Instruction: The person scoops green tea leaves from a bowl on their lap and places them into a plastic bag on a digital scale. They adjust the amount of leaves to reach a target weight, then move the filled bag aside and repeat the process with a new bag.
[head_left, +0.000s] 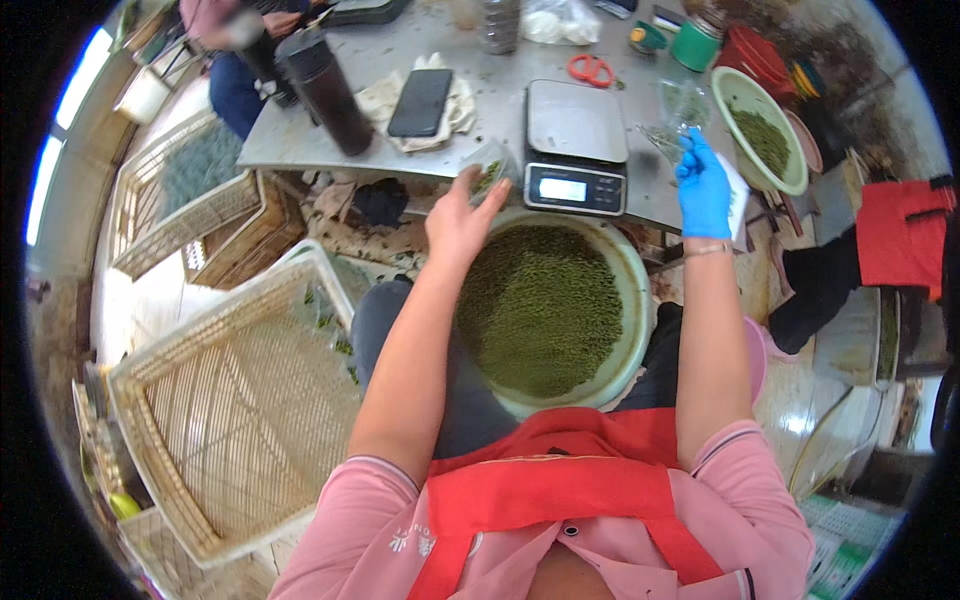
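My bare left hand (466, 217) holds a small clear plastic bag (491, 169) with green contents, at the table's edge left of the digital scale (576, 124). The scale's pan carries nothing and its display is lit. Right of the scale, my right hand (703, 184), in a blue glove, pinches clear plastic (686, 109), seemingly a bag; its exact shape is blurred. A white sheet or packet (738, 196) shows beside that hand; whether I hold it is unclear. Below the scale, between my knees, stands a pale green basin (637, 300) of small green peppercorn-like grains (544, 307).
A phone (421, 103) on a cloth, a dark bottle (326, 90) and red-handled scissors (590, 70) lie or stand on the metal table (480, 75). A bowl (796, 169) of green material is at right. Plastic crates (240, 420) stand left. People are nearby at upper left and right.
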